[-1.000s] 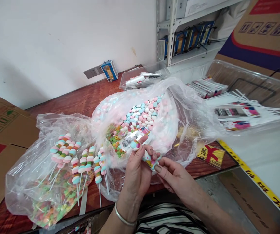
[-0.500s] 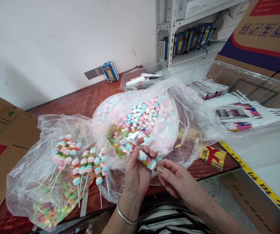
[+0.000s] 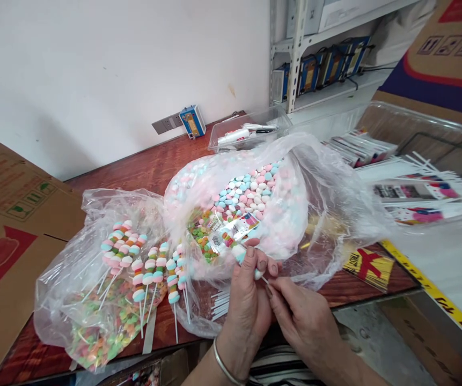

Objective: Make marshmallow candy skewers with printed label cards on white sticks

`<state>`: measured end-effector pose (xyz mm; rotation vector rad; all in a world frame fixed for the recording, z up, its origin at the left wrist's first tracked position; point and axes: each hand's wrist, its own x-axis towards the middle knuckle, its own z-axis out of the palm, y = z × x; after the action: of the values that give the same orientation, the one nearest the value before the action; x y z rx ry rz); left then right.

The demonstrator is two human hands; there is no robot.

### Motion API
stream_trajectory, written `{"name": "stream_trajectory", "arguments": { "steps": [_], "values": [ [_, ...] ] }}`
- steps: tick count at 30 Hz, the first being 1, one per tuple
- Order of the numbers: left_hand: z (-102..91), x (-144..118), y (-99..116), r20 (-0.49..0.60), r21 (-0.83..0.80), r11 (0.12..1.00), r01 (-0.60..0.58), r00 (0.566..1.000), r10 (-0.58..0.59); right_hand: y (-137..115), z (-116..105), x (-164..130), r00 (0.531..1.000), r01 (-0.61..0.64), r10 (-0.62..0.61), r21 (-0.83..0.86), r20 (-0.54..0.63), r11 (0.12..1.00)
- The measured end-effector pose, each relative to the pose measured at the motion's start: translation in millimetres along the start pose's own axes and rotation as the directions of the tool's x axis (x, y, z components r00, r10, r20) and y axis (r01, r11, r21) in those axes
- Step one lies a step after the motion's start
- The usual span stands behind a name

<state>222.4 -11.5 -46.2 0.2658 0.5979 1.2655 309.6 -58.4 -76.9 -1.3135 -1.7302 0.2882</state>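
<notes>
Low centre of the frame, the left hand (image 3: 250, 292) grips a candy skewer (image 3: 242, 253) in its clear printed sleeve, while the right hand (image 3: 301, 319) pinches the white stick end right beside it. Above them gapes the marshmallow bag (image 3: 295, 214); finished skewers (image 3: 142, 262) lie at lower left.

A plain white wall (image 3: 94, 69) is seen behind a reddish-brown wooden table (image 3: 146, 166), and a grey socket plate (image 3: 165, 124) is fixed low on that wall. A white metal shelf unit (image 3: 295, 48) is set in the right corner, where blue boxes are lined on one shelf. Cardboard boxes (image 3: 9, 214) are stacked at the left edge. The room is evenly lit.
</notes>
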Motion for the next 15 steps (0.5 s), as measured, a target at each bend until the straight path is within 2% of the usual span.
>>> {"name": "stream_trajectory", "arguments": {
  "steps": [4,7,11,15],
  "values": [
    [-1.6,0,0,-0.015,-0.031,0.999,0.043,0.999,-0.043,1,0,4,0.999,0.032,-0.034,-0.053,-0.034,0.998],
    [-4.0,6,13,-0.06,-0.045,0.999,0.029,0.998,-0.032,1,-3,5,1.0,0.007,-0.007,-0.013,-0.02,1.0],
    [-4.0,15,34,-0.045,-0.071,0.997,-0.032,0.999,0.028,-1,-5,0,0.999,-0.03,0.027,0.084,0.044,0.996],
    [0.6,17,35,-0.035,-0.067,0.995,-0.076,0.997,0.074,-7,-2,-3,0.992,-0.056,0.044,0.107,0.118,0.993]
  ]
}}
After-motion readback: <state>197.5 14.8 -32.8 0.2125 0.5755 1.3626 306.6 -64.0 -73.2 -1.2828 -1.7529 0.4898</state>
